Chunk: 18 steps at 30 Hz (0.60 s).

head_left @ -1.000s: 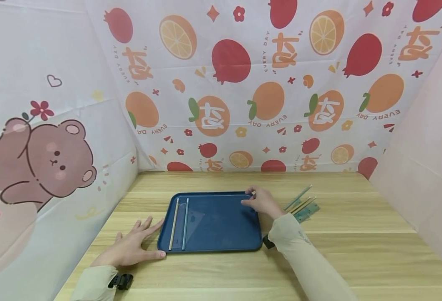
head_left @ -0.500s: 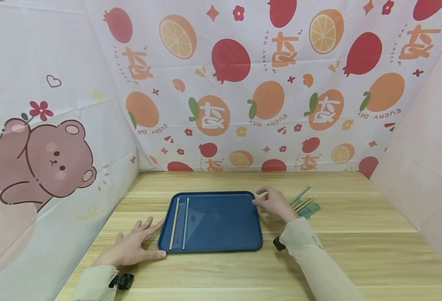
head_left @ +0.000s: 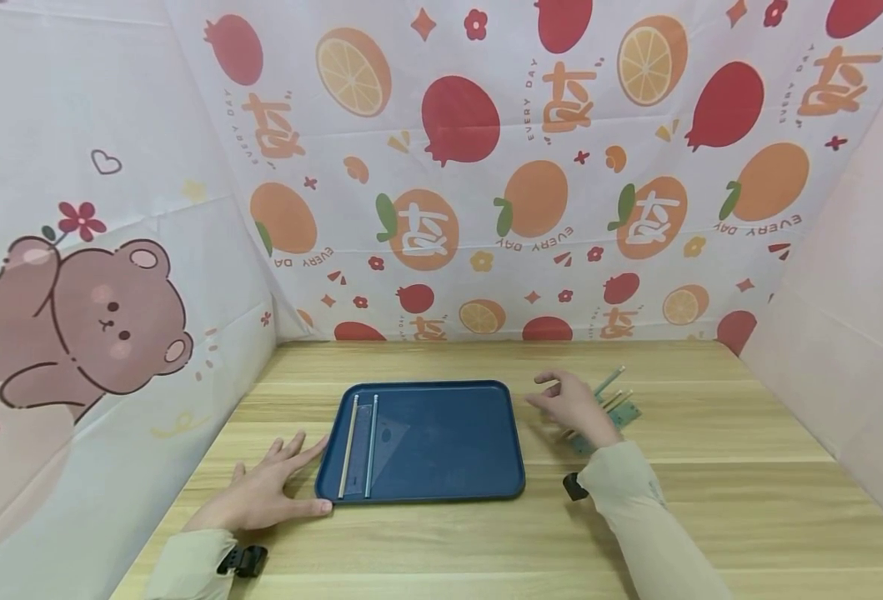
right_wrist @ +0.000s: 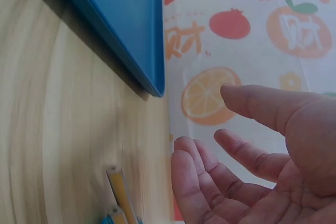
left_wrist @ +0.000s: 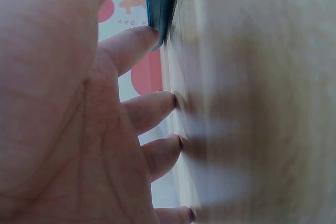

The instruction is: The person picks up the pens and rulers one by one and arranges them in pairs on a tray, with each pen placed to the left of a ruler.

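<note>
Done: we see two pencils (head_left: pixel 358 446) and a clear set square (head_left: pixel 383 442) already lying at the left end of the tray (head_left: pixel 449 483), left of centre in the head view.
Left: more pencils (head_left: pixel 610 392) and a green ruler (head_left: pixel 621 417) lie on the counter (head_left: pixel 711 500), right of centre, just beyond our right hand (head_left: pixel 572 404).
Right grip: released, fingers loosely curved, holding nothing, over the pile.
Left grip: left hand (head_left: pixel 261 496) flat on the counter, fingers straight, index and thumb tips touching the tray's near left corner.
Materials: the tray is smooth dark blue plastic, rectangular, with rounded corners and a low rim; the pencils are thin sticks; the counter is pale wood grain.
Backdrop: cloth (head_left: pixel 486 167) printed with fruit.
</note>
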Tool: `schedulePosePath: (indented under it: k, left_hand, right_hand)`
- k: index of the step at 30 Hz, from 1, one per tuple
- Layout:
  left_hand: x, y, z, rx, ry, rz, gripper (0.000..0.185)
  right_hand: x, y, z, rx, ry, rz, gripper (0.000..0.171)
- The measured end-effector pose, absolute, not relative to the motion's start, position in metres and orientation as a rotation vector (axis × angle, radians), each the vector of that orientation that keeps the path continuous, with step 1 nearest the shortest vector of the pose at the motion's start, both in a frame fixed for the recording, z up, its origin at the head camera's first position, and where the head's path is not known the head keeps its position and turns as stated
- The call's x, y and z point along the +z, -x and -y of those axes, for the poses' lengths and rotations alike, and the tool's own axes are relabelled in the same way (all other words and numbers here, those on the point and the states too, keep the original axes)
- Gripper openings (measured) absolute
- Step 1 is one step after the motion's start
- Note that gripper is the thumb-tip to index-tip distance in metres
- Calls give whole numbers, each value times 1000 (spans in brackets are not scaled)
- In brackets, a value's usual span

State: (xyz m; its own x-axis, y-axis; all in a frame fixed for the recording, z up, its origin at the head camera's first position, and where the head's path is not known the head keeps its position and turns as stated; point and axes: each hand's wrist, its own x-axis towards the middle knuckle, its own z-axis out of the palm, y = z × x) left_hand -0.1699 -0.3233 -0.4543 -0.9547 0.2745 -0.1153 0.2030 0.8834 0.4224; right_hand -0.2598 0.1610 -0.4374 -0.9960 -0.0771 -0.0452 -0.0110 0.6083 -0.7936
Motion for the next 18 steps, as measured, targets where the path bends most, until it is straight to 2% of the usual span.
schedulePosePath:
  k: [18]
  left_hand:
    - [-453,168,322,612,-362,-2884,108]
  right_hand:
    - [-442,251,-201,-1459,56,-2722,53]
